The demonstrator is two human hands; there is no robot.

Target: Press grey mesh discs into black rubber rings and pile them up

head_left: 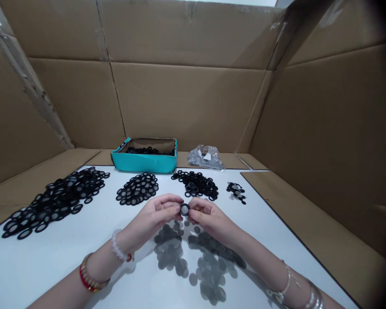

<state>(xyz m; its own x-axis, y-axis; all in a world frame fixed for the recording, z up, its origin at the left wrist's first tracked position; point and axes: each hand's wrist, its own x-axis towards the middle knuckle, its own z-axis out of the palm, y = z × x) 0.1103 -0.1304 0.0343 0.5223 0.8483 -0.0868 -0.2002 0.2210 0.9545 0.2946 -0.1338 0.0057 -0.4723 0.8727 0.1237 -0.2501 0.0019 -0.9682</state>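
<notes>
Between my two hands, over the middle of the white table point(116, 240), is a small black ring with a grey mesh disc in it point(184, 209). My left hand point(164, 210) pinches its left edge with thumb and fingertips. On the opposite edge, my right hand point(209, 216) grips it the same way, fingers curled. Loose grey mesh discs point(209, 270) lie spread on the table below both hands, some in shadow. Just beyond the hands sits a heap of black rings point(199, 184) that look open in the middle.
A long pile of mesh-filled black rings point(61, 193) covers the left side, with a smaller pile point(138, 189) beside it. Behind stand a teal box point(144, 163) of black rings and a clear plastic bag point(206, 157). Few small pieces point(236, 191) lie right. Cardboard walls point(186, 94) enclose the table.
</notes>
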